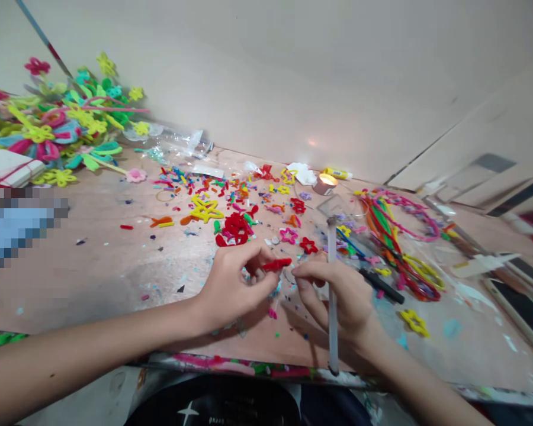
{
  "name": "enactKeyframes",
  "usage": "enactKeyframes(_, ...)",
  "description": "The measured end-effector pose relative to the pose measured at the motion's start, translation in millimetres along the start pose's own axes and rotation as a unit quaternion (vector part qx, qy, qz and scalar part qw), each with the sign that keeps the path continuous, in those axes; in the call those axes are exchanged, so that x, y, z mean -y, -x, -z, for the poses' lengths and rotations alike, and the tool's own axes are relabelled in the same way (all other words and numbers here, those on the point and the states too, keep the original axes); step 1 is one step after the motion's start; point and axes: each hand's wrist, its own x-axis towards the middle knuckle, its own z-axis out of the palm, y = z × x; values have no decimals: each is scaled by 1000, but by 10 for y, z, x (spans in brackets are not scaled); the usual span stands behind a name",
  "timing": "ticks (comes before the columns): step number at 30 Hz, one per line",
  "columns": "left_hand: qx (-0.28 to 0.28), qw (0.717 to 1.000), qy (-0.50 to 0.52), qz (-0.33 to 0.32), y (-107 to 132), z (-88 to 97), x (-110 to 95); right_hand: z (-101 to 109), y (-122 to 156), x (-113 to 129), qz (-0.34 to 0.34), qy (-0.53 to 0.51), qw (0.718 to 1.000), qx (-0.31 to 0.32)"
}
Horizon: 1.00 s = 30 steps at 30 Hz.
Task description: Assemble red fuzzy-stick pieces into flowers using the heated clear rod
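Left hand: pinched a red piece between thumb and fingers above the table.
Red piece: looked light, soft and bendable, best held by one end.
Right hand: held a glue stick among its fingers.
Glue stick: seemed smooth, fairly firm.
Candle: burned beyond.

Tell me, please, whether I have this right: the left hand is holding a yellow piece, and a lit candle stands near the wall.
Not quite: the piece in the left hand is red, not yellow, as the head view shows. The lit candle does stand near the wall.
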Motion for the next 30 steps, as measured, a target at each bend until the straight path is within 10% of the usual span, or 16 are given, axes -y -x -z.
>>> enactKeyframes(30,4,994,-58,-91,14,12,-26,-38,111,-46,23,20,999,-9)
